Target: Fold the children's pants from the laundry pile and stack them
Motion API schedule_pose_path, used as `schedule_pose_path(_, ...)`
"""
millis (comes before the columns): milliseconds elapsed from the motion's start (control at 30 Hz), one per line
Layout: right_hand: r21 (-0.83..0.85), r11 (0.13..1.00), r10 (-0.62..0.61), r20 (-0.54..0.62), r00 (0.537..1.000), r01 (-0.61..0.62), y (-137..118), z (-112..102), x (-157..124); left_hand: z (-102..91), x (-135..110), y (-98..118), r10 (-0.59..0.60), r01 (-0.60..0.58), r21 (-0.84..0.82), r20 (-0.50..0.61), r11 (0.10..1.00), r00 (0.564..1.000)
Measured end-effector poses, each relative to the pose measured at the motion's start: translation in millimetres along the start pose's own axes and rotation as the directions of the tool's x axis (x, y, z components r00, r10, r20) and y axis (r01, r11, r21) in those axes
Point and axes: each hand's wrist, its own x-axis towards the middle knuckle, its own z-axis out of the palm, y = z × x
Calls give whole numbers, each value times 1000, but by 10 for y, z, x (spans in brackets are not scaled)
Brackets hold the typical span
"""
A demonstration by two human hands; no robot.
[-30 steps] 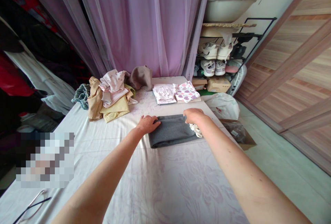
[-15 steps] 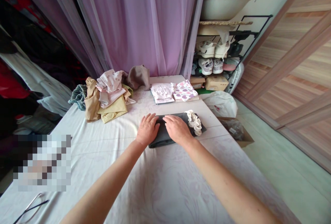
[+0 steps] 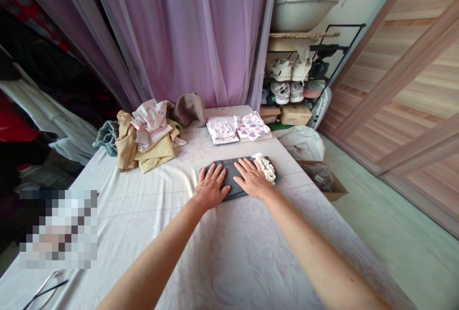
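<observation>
A dark grey folded garment (image 3: pixel 230 170) lies flat on the sheet-covered bed (image 3: pixel 236 252), with a white ruffled trim (image 3: pixel 266 169) at its right end. My left hand (image 3: pixel 211 187) rests on the garment's left part, palm down, fingers spread. On the right part lies my right hand (image 3: pixel 253 178), also flat with its fingers apart, close beside the ruffle. Behind them are two folded stacks: a pale pink garment (image 3: pixel 222 130) on the left and a white one with purple and pink shapes (image 3: pixel 252 125) on the right.
A loose heap of clothes, with a yellow piece (image 3: pixel 155 153) and a brown piece (image 3: pixel 190 109), sits at the far left. Glasses (image 3: pixel 45 291) lie at the near left. Past the right edge stand a shoe rack (image 3: pixel 337 52), a plastic bag (image 3: pixel 304 143) and a cardboard box (image 3: pixel 333 188).
My fingers have gone from curled over the garment's far edge to spread flat on top of it. The garment looks flatter. The view has shifted slightly.
</observation>
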Motion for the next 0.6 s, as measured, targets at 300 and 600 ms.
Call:
schedule_pose_path(300,5,1000,-3,-185,983,4,-11,70,-97,119,-142,-338,-277,154,-426,-244,892,930)
schedule_pose_path(600,150,976,-96,-368,925,161,-213,102,-313,-34,-310,-509,-584,541,-747,257,386,770)
